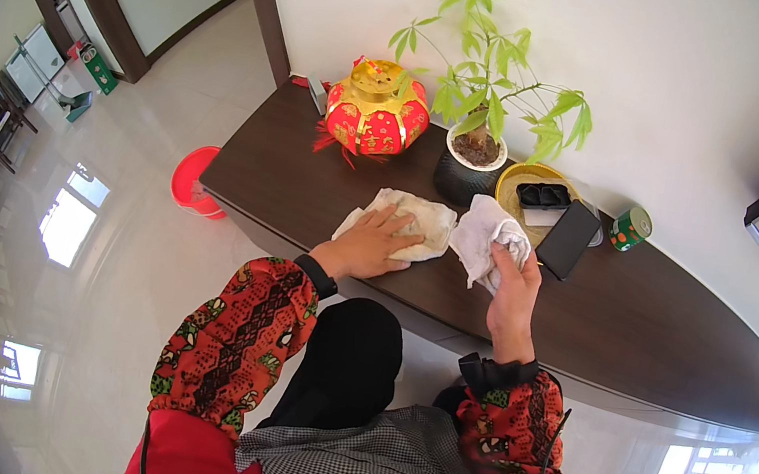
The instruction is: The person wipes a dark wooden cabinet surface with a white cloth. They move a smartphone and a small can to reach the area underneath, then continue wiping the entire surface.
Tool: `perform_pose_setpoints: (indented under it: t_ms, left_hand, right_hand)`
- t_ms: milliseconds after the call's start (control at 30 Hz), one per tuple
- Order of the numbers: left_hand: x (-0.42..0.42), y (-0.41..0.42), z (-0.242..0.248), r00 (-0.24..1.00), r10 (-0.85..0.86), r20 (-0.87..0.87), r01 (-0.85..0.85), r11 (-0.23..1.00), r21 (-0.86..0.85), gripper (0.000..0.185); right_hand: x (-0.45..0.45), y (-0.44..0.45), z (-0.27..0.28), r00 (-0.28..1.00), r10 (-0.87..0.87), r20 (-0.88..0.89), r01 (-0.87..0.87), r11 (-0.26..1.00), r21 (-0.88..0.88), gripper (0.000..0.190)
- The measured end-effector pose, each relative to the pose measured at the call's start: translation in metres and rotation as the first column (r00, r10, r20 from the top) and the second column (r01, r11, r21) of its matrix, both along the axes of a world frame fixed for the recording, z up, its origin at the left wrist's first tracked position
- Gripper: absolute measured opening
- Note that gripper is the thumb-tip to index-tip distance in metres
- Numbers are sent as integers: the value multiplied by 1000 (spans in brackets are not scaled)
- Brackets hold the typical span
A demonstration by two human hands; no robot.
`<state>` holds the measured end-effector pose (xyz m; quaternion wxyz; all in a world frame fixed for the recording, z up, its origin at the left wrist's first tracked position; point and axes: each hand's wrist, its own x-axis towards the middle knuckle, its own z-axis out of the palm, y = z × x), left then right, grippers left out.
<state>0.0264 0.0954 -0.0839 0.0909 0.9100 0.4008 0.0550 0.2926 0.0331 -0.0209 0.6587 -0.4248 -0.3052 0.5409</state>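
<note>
Under my left hand point(371, 242) a folded off-white cloth point(430, 217) lies flat on the dark wooden cabinet top point(272, 157); my spread fingers press on it. My right hand point(516, 291) grips a second, bunched white cloth point(482, 236), its loose part hanging to the left, close beside the first cloth. Whether this second cloth touches the wood I cannot tell. Just behind the two cloths stands a dark ribbed pot point(464, 180) with a green-leaved plant point(485, 92).
A red-and-gold lantern ornament point(377, 115) sits at the back left. Right of the pot are a round yellow tray point(508, 184), a black plastic insert point(543, 196), a black flat box point(569, 238) and a green can point(631, 229). A red bucket point(192, 170) stands on the floor.
</note>
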Motion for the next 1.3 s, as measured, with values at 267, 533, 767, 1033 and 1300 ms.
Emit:
perform_pose_setpoints:
  t_ms: [267,533,767,1033,1300]
  left_hand:
    - [-91,-39,-2,997,67,30,-67,998,5,57]
    - [-151,-10,-19,910,410,55,-411,880,238,59]
    - [-57,-32,-12,995,55,81,-57,998,31,59]
    - [-217,-17,-21,744,668,21,-666,739,102,61]
    - [-156,-30,-34,840,535,90,-538,798,273,60]
  right_hand:
    - [8,-9,5,1000,17,22,-17,1000,9,39]
    - [14,-14,1,999,42,16,-42,998,36,40]
    - [7,-11,-8,997,50,57,-50,999,11,43]
    - [20,-20,-8,993,70,91,-71,997,7,46]
    - [9,-19,-4,988,70,135,-66,997,-35,43]
